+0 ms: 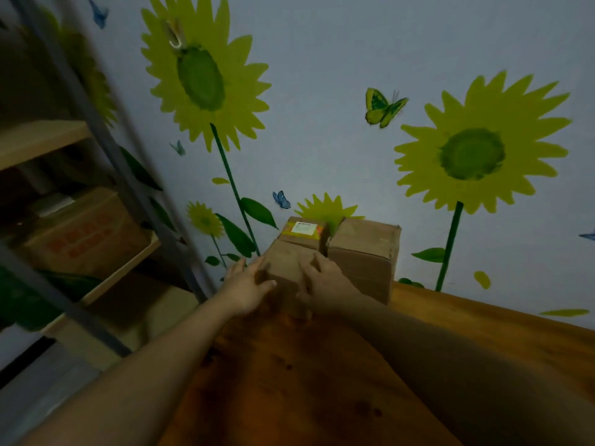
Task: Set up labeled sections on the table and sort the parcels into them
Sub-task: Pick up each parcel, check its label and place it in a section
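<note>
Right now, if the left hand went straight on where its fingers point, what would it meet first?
The left hand rests against the left side of the cardboard box; sliding on, it would probably reach the wall behind; depth is unclear.

Pretty dim room we're in: pale wall (322,59) with sunflower stickers (199,78) and butterflies (383,107), metal shelf (42,140) left of the wall, wooden table (289,381) in front of it.

At the far corner of the wooden table (322,365), two cardboard parcels stand side by side against the wall with sunflower stickers (473,149). The left hand (248,284) presses the side of the left parcel (286,255), which carries a label. The right hand (325,281) lies on its front. The right parcel (363,252) touches it. A metal shelf (106,146) with a carton (83,233) stands at the left.
</note>
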A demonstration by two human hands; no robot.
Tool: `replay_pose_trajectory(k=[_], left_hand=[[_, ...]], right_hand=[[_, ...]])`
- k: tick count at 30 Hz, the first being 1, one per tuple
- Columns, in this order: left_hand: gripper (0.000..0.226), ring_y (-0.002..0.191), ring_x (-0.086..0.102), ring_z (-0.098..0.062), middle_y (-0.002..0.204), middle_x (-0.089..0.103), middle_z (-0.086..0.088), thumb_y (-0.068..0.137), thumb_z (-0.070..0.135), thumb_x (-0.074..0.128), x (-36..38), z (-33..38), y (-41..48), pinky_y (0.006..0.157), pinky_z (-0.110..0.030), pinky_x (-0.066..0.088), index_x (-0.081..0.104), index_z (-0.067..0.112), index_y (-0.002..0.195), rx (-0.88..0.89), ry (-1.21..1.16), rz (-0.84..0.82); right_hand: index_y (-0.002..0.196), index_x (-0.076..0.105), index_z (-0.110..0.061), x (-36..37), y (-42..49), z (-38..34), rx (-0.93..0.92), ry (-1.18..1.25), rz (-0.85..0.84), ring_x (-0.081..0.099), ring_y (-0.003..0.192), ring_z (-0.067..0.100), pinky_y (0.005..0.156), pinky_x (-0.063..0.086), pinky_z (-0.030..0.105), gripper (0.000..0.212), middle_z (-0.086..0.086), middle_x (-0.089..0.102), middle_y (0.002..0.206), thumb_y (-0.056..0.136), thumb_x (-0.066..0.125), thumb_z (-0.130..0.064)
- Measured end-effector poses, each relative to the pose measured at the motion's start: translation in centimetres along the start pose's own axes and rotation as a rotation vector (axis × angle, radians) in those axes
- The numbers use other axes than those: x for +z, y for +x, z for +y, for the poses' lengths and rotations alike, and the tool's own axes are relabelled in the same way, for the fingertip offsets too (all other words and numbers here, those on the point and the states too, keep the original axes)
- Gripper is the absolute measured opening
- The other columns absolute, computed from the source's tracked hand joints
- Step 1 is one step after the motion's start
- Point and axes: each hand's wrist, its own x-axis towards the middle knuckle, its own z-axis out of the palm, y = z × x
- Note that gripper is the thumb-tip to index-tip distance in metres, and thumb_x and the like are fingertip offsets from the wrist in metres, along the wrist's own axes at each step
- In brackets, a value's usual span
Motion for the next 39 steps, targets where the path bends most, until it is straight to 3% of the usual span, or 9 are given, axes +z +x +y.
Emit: replay_pose_trajectory(k=[7, 11, 13, 16, 20, 25, 32, 36, 39], left_hand=[[0.058, 0.13, 0.037, -0.026, 0.149, 0.027, -0.008, 0.093, 0.044, 0.047, 3.6, -0.7, 5.0, 0.104, -0.036, 0.033, 0.033, 0.018, 0.144, 0.067, -0.193, -0.071], [0.041, 0.093, 0.054, -0.02, 0.123, 0.051, -0.01, 0.089, 0.035, 0.057, 3.3, -1.4, 5.4, 0.065, -0.029, 0.045, 0.044, 0.016, 0.124, 0.03, -0.307, 0.092], [0.055, 0.101, 0.054, -0.027, 0.127, 0.047, -0.014, 0.085, 0.032, 0.064, 3.3, -2.4, 5.2, 0.073, -0.033, 0.048, 0.037, 0.016, 0.13, 0.035, -0.338, 0.125], [0.063, 0.108, 0.052, -0.029, 0.134, 0.044, -0.014, 0.087, 0.045, 0.058, 3.3, -4.4, 3.7, 0.086, -0.037, 0.046, 0.035, 0.019, 0.139, -0.046, -0.428, -0.064], [0.048, 0.089, 0.059, -0.024, 0.107, 0.059, -0.007, 0.088, 0.068, 0.026, 3.7, -6.0, -0.2, 0.071, -0.033, 0.052, 0.05, 0.036, 0.114, -0.111, -0.523, -0.311], [0.034, 0.09, 0.059, -0.023, 0.1, 0.058, -0.003, 0.09, 0.047, 0.049, 2.8, -7.8, -3.5, 0.08, -0.044, 0.054, 0.05, 0.021, 0.111, -0.115, -0.652, -0.261], [0.042, 0.095, 0.058, -0.012, 0.11, 0.055, 0.006, 0.081, 0.018, 0.068, -0.5, -6.9, -8.5, 0.081, -0.033, 0.053, 0.043, 0.027, 0.114, 0.196, -0.776, -0.16], [0.053, 0.072, 0.055, 0.009, 0.093, 0.053, 0.018, 0.081, 0.006, 0.068, -2.1, -4.6, -11.6, 0.053, -0.009, 0.047, 0.041, 0.018, 0.125, 0.321, -0.83, -0.141], [0.058, 0.079, 0.054, 0.007, 0.125, 0.053, 0.0, 0.082, -0.001, 0.065, -2.8, -2.2, -14.2, 0.053, -0.007, 0.046, 0.037, 0.018, 0.13, 0.397, -0.856, -0.147]], right_hand=[[0.149, 0.024, -0.029, 3.7, 1.5, 2.0, 0.098, 0.266, -0.037, 0.025, 0.141, 0.027, 0.109, 0.032, 0.044, 0.067, 0.002, 0.012, 0.159, 0.093, 0.053, -0.051], [0.12, 0.038, -0.029, 4.6, 1.8, 0.2, 0.258, 0.621, 0.026, 0.057, 0.089, 0.007, 0.07, 0.047, 0.024, 0.04, -0.005, 0.052, 0.112, 0.091, 0.057, -0.048], [0.117, 0.036, -0.029, 5.5, 1.5, -0.7, 0.346, 0.783, 0.102, 0.056, 0.086, 0.006, 0.064, 0.047, 0.022, 0.04, -0.006, 0.053, 0.11, 0.09, 0.059, -0.047], [0.141, 0.028, -0.024, 6.4, 0.1, -1.6, 0.446, 0.945, 0.14, 0.057, 0.108, 0.022, 0.083, 0.051, 0.035, 0.06, 0.003, 0.05, 0.132, 0.092, 0.056, -0.045], [0.138, 0.038, -0.026, 7.4, -2.7, -3.7, 0.49, 0.957, 0.078, 0.057, 0.091, 0.013, 0.072, 0.051, 0.032, 0.053, -0.01, 0.054, 0.103, 0.095, 0.044, -0.055], [0.121, 0.042, -0.026, 7.2, -6.3, -7.1, 0.509, 0.879, 0.196, 0.06, 0.078, 0.003, 0.05, 0.044, 0.015, 0.038, -0.011, 0.059, 0.096, 0.095, 0.044, -0.055], [0.099, 0.041, -0.025, 5.0, -11.7, -10.2, 0.489, 0.8, 0.433, 0.062, 0.089, 0.015, 0.082, 0.056, 0.04, 0.028, -0.002, 0.061, 0.098, 0.087, 0.065, -0.035], [0.111, 0.038, -0.026, 2.8, -15.5, -11.3, 0.452, 0.861, 0.54, 0.061, 0.091, 0.009, 0.072, 0.057, 0.026, 0.039, -0.004, 0.059, 0.108, 0.087, 0.069, -0.024], [0.112, 0.038, -0.026, 1.3, -18.8, -11.3, 0.449, 0.834, 0.599, 0.06, 0.088, 0.007, 0.065, 0.051, 0.018, 0.039, -0.008, 0.058, 0.102, 0.088, 0.068, -0.023]])
